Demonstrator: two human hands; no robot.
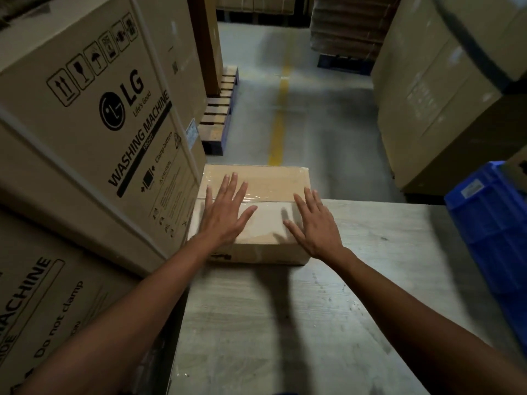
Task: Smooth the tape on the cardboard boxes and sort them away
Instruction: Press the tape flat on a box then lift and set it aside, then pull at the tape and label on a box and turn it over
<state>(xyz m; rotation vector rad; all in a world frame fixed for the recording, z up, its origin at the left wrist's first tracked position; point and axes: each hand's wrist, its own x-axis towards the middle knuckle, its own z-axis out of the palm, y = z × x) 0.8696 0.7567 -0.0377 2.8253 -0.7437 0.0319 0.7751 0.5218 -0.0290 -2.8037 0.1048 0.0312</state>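
Observation:
A small brown cardboard box (273,181) sits at the far left corner of a pale wooden table (313,309). Clear shiny tape (266,197) runs across its top along the flap seam. My left hand (226,210) lies flat on the left half of the box top, fingers spread over the tape. My right hand (315,223) rests flat with fingers apart on the box's right front corner. Neither hand holds anything.
Big washing machine cartons (94,115) stand tight against the table's left side. A blue plastic crate (493,223) sits at the table's right edge. More large cartons (445,104) and wooden pallets (219,109) flank a concrete aisle with a yellow line (281,115).

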